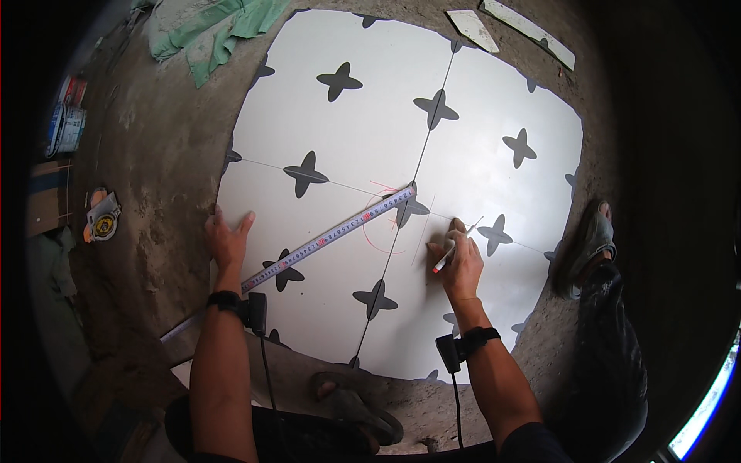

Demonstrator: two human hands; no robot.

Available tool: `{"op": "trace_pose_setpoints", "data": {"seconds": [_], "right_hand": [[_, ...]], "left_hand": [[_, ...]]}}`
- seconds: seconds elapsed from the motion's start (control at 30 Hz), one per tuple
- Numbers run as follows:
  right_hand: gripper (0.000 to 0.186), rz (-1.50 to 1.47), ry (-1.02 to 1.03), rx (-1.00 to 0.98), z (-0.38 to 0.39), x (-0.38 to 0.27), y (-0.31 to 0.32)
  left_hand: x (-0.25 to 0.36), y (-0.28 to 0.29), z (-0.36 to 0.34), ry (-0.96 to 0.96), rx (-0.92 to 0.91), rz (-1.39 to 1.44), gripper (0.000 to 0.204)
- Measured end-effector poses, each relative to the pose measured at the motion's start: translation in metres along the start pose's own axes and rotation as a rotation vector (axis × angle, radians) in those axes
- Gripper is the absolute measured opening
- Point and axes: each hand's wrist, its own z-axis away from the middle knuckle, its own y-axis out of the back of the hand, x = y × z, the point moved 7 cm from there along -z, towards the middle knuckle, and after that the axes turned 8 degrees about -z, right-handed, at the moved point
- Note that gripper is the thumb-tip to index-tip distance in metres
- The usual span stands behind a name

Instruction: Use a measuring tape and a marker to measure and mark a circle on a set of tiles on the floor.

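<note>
A large white tile (pixel 370 147) with dark four-petal motifs and thin dark lines lies on the rough floor. My right hand (pixel 463 266) rests on it right of centre, closed around a slim white marker pen (pixel 449 258) with a red-orange end. At the tile's left edge is my left hand (pixel 228 241), thumb and forefinger apart; its other fingers are partly hidden. A tape measure blade (pixel 332 236) stretches diagonally from the central motif, past my left wrist, to the floor beyond the edge. Red pencil-thin lines and a partial circle (pixel 369 238) surround the blade's upper end.
White tile offcuts (pixel 532 32) lie beyond the far right edge. Green sheeting (pixel 212 35) is crumpled at the far left. A yellow-and-black round tool (pixel 103 224) sits on the left floor, near containers (pixel 68 127). My shod feet (pixel 594 247) flank the tile's near and right edges.
</note>
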Motion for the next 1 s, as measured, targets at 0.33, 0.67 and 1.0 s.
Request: {"op": "trace_pose_setpoints", "data": {"seconds": [0.33,0.67,1.0], "right_hand": [[0.036,-0.005,0.059,0.037,-0.001,-0.004,-0.001],[0.034,-0.002,0.040,0.007,0.001,0.005,-0.003],[0.033,0.003,0.074,0.055,0.001,-0.001,0.001]], "left_hand": [[0.033,0.031,0.009,-0.126,0.169,0.038,0.078],[0.219,0.064,0.122,-0.874,-0.021,0.303,0.047],[0.217,0.057,0.112,-0.877,-0.038,0.295,0.050]]}}
